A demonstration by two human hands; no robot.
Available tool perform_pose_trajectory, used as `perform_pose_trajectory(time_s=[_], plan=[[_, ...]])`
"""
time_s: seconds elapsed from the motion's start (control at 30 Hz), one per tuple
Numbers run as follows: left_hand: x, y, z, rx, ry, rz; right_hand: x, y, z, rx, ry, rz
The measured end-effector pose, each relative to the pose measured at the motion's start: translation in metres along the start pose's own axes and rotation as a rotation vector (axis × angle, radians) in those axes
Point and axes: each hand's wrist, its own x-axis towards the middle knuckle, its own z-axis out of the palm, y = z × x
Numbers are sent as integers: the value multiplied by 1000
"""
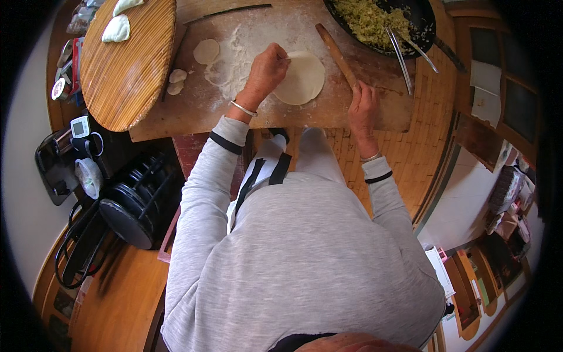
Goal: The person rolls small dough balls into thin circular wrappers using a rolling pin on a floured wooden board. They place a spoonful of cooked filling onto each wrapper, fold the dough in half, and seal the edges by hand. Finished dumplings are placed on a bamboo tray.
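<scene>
My left hand [269, 68] is at the upper left edge of a large rolled-out dough round [303, 81], its fingertips pinching that edge. The round lies flat on a floured wooden board [334, 119]. My right hand [364, 103] grips the near end of a wooden rolling pin [335, 53], which slants away to the upper left, just right of the round. Left of the loose flour [233, 57] lies a smaller dough disc [206, 51]. Two small flattened dough pieces [177, 81] rest farther left, partly overlapping.
A woven round tray [132, 83] at the left bears folded dough pieces [116, 29]. At the upper right, a black pan [422, 22] holds a shredded yellowish filling [374, 20] and metal utensils [399, 61]. A thin dark stick [228, 13] lies at the board's far side.
</scene>
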Motion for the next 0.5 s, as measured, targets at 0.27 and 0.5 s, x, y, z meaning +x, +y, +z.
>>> perform_pose_trajectory(time_s=[0.27,0.5], plan=[[-53,-12,1,-95,288,-313,9,-1,-1,18,-53,-18],[-68,-11,-12,141,316,-154,29,-18,-12,56,-192,-331]])
